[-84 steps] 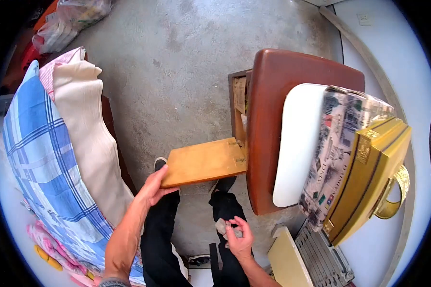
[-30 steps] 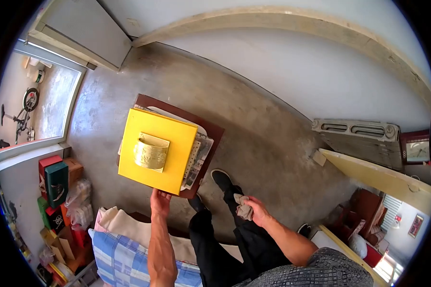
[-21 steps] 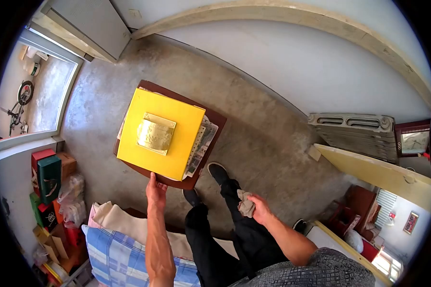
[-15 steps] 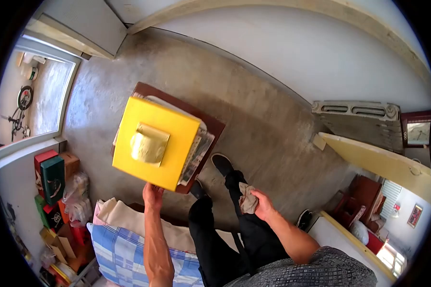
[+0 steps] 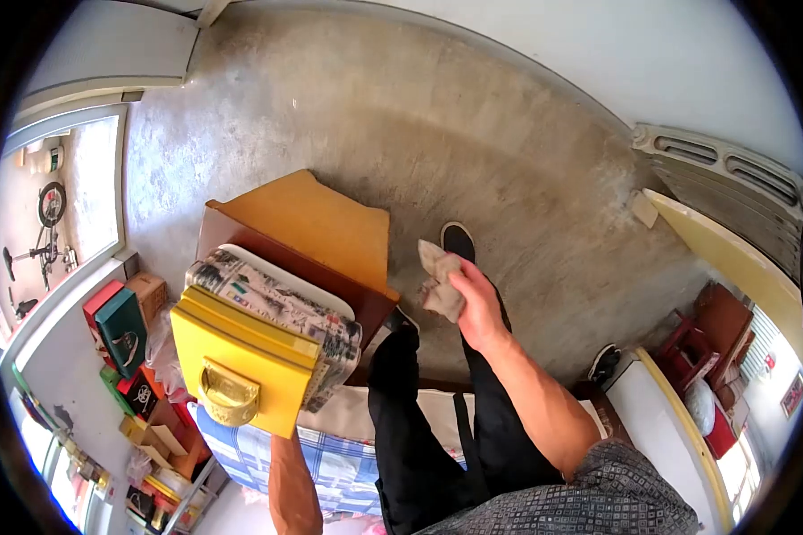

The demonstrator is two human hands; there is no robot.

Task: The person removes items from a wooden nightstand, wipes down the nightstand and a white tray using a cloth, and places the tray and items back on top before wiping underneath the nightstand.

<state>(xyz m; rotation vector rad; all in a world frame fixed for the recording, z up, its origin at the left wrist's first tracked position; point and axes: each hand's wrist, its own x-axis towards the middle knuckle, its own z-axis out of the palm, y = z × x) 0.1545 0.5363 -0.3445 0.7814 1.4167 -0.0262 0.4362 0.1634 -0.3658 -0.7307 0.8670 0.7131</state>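
Observation:
A yellow box (image 5: 232,361) with a gold-coloured raised piece (image 5: 229,392) on its face tops a stack. Below it is a grey box with printed pictures (image 5: 272,294), then a brown piece of furniture (image 5: 303,272) with a tan side (image 5: 321,218). My left hand is hidden by the yellow box; only the forearm (image 5: 293,486) and wrist show at its near edge, so its grip cannot be made out. My right hand (image 5: 477,303) is closed on a crumpled beige cloth (image 5: 441,283), held above the floor to the right of the stack.
A bed with a blue checked cover (image 5: 339,459) is right in front of me. Several boxes and bags, among them a dark green box (image 5: 120,332), crowd the left wall. A grey radiator (image 5: 723,178) and an open yellowish door (image 5: 732,241) stand at the right. Concrete floor (image 5: 509,169) stretches beyond.
My view has shifted; the stack now appears lower and further left, with its far side showing. My right hand has risen with the cloth. The left hand has gone out of sight behind the yellow box.

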